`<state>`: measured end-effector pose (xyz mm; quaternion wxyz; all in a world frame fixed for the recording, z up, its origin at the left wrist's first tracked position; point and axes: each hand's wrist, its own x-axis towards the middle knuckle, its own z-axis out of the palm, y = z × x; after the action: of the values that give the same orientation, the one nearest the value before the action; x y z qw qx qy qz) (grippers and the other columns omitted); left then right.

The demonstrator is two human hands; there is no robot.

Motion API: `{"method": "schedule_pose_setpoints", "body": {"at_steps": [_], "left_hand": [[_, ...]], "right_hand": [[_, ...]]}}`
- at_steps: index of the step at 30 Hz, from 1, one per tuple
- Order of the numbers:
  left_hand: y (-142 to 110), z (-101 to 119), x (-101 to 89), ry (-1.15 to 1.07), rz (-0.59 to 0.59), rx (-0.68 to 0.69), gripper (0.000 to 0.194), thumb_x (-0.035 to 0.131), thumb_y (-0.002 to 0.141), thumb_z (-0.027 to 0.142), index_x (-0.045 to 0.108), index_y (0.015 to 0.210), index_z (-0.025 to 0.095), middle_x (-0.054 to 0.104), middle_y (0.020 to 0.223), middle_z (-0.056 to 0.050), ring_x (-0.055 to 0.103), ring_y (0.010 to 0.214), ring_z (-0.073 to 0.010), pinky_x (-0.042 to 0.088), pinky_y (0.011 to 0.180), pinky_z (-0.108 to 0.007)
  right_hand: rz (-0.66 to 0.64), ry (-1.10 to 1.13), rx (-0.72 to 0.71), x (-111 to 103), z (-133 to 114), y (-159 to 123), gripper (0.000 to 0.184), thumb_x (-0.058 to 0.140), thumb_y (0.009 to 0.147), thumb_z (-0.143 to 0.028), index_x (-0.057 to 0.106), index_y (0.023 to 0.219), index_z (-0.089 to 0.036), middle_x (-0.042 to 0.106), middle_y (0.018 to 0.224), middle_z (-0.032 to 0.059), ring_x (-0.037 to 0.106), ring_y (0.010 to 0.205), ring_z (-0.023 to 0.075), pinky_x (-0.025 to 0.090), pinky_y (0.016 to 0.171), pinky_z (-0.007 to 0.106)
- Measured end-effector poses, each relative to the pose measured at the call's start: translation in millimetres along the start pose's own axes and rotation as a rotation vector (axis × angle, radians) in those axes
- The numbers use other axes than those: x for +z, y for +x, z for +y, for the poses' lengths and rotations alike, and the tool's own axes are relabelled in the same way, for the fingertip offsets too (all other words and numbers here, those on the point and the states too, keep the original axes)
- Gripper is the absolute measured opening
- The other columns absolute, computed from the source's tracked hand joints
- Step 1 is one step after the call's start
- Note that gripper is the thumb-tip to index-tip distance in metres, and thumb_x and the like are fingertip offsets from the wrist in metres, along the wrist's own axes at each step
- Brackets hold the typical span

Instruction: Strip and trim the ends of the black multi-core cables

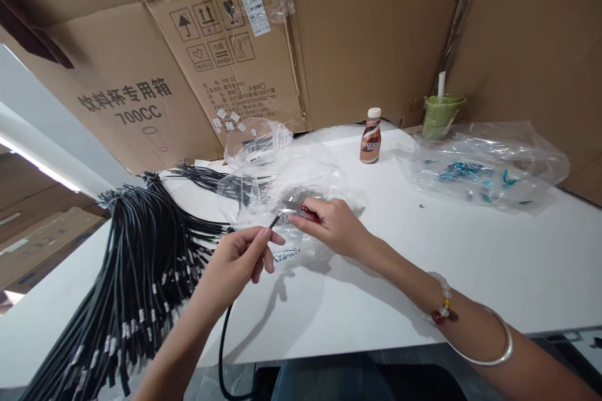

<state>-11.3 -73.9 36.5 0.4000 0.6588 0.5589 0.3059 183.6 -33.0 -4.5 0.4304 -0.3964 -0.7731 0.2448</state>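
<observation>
I see the left hand (244, 257) pinching a black cord (224, 351) between thumb and fingers, just behind its tip; the cord loops down past the table's near edge. The right hand (332, 225) has its fingertips pressed together close to the cord's tip, over a clear plastic bag (282, 182) that lies crumpled mid-table. I cannot tell what the right fingers grip; something small and red shows between them. Inside that bag I make out dark cords and a greyish heap of small parts, too blurred to name.

A second clear bag (484, 166) lies toward the table's far right corner, holding scattered blue bits. Behind it, at the far edge, stands a green cup (439, 116) with a white straw. A small brown bottle (370, 136) with a white cap stands upright near the far edge, between the two bags.

A thick bundle of black cords (136, 288) drapes over the table's left edge. The table (423, 276) is white. Flattened cardboard boxes (357, 31) wall off its far side.
</observation>
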Motion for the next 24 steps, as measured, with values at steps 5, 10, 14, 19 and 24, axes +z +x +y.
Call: {"method": "schedule_pose_setpoints", "body": {"at_steps": [5, 10, 14, 19, 24], "left_hand": [[4.7, -7.1, -3.7, -0.081, -0.003, 0.017, 0.041, 0.046, 0.089, 0.053, 0.060, 0.074, 0.017, 0.051, 0.040, 0.004, 0.042, 0.036, -0.0082, 0.030, 0.040, -0.018], [2.5, -12.9, -4.0, -0.074, -0.002, 0.038, 0.041, 0.041, 0.093, 0.049, 0.055, 0.070, 0.018, 0.040, 0.033, 0.008, 0.027, 0.033, -0.0053, 0.023, 0.039, -0.017], [2.9, -12.9, -3.7, -0.071, -0.002, 0.042, 0.041, 0.040, 0.093, 0.046, 0.055, 0.068, 0.018, 0.037, 0.033, 0.008, 0.024, 0.033, -0.0050, 0.020, 0.038, -0.017], [2.4, -11.0, -2.5, -0.060, -0.007, 0.035, 0.039, 0.039, 0.094, 0.043, 0.054, 0.067, 0.019, 0.035, 0.033, 0.009, 0.023, 0.034, -0.0056, 0.018, 0.036, -0.018], [3.2, -12.5, -1.0, 0.001, 0.017, 0.058, 0.038, 0.039, 0.094, 0.040, 0.055, 0.067, 0.019, 0.037, 0.034, 0.009, 0.026, 0.035, -0.0061, 0.023, 0.039, -0.018]], "right_hand": [[-0.055, -0.117, -0.031, -4.2, 1.3, 2.8, 0.043, 0.048, 0.092, -0.050, 0.028, 0.067, -0.022, 0.036, 0.053, -0.0070, 0.027, 0.048, 0.0084, 0.024, 0.050, 0.024], [-0.045, -0.177, -0.078, -1.7, 0.7, 1.4, 0.041, 0.048, 0.093, -0.047, 0.026, 0.068, -0.023, 0.035, 0.054, -0.0074, 0.024, 0.048, 0.0080, 0.023, 0.051, 0.024], [-0.040, -0.199, -0.080, -1.8, 0.4, 0.8, 0.041, 0.048, 0.093, -0.046, 0.025, 0.068, -0.023, 0.034, 0.054, -0.0074, 0.023, 0.048, 0.0078, 0.022, 0.050, 0.024], [-0.039, -0.215, -0.068, -1.8, 0.2, 1.6, 0.042, 0.051, 0.093, -0.045, 0.025, 0.068, -0.023, 0.035, 0.054, -0.0073, 0.025, 0.048, 0.0080, 0.023, 0.051, 0.024], [-0.045, -0.226, -0.057, -1.8, -0.6, 1.8, 0.042, 0.052, 0.092, -0.044, 0.026, 0.068, -0.023, 0.036, 0.053, -0.0075, 0.027, 0.048, 0.0079, 0.024, 0.051, 0.024]]}}
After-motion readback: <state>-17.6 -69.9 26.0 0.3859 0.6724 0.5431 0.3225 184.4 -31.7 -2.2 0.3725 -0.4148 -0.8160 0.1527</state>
